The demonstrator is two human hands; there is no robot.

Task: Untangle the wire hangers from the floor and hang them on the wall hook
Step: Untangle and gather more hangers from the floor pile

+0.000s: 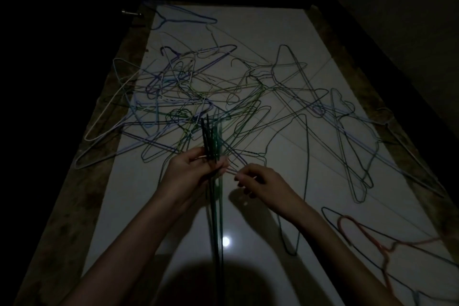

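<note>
A large tangle of thin wire hangers (198, 97) in blue, green, white and grey lies spread across the pale tiled floor (248, 32). My left hand (191, 169) grips a bunch of several dark green hangers (216, 206) held edge-on, their wires running down toward me. My right hand (263, 182) is just to the right of it and pinches a thin wire (232, 169) that runs toward the bunch. A separate red hanger (357, 233) lies at the lower right. No wall hook is visible in the dim view.
Dark speckled borders (82, 181) flank the pale floor strip on both sides. A dark door with a metal handle (131, 13) stands at the far left, and dark walls close in on the right. A light glare (225, 241) and my head's shadow fall near me.
</note>
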